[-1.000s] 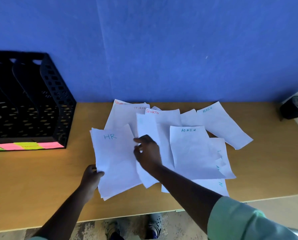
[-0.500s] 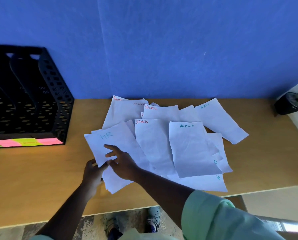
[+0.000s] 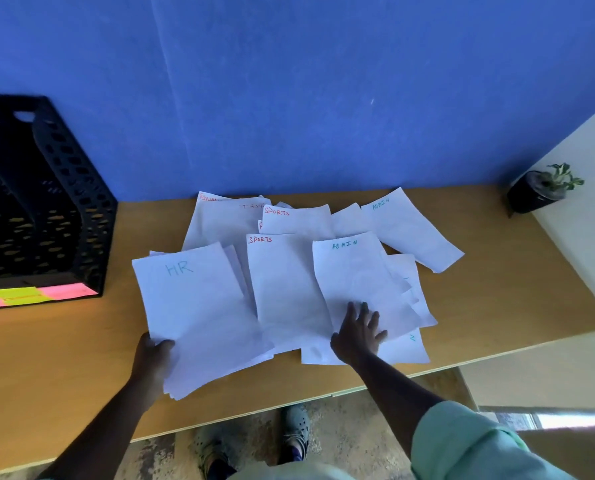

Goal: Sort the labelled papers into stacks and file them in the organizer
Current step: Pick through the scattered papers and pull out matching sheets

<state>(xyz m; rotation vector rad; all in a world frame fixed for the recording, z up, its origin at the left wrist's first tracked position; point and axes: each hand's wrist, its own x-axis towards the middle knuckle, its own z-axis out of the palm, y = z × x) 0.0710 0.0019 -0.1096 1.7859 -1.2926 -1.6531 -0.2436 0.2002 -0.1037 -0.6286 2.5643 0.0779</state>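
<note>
White labelled sheets lie spread over the wooden desk (image 3: 64, 358). My left hand (image 3: 152, 358) grips the lower left corner of a small stack topped by the HR sheet (image 3: 192, 306). My right hand (image 3: 358, 332) rests flat, fingers spread, on the lower edge of the front ADMIN sheet (image 3: 355, 282). A SPORTS sheet (image 3: 282, 285) lies between them. Behind it lie a second SPORTS sheet (image 3: 296, 220), another ADMIN sheet (image 3: 410, 230) and a sheet that starts FINAN (image 3: 208, 198). The black perforated organizer (image 3: 67, 209) stands at the far left, with pink and yellow sticky labels (image 3: 22, 295) along its base.
A blue wall (image 3: 323, 98) rises right behind the desk. A small potted plant (image 3: 540, 188) stands at the back right, on the edge of a white surface (image 3: 587, 209). The desk's front edge runs just below my hands, with my feet on the floor underneath.
My right hand left the HR stack and swung right onto the front ADMIN sheet. The left hand still holds the HR stack, which now lies squarer and nearer to me.
</note>
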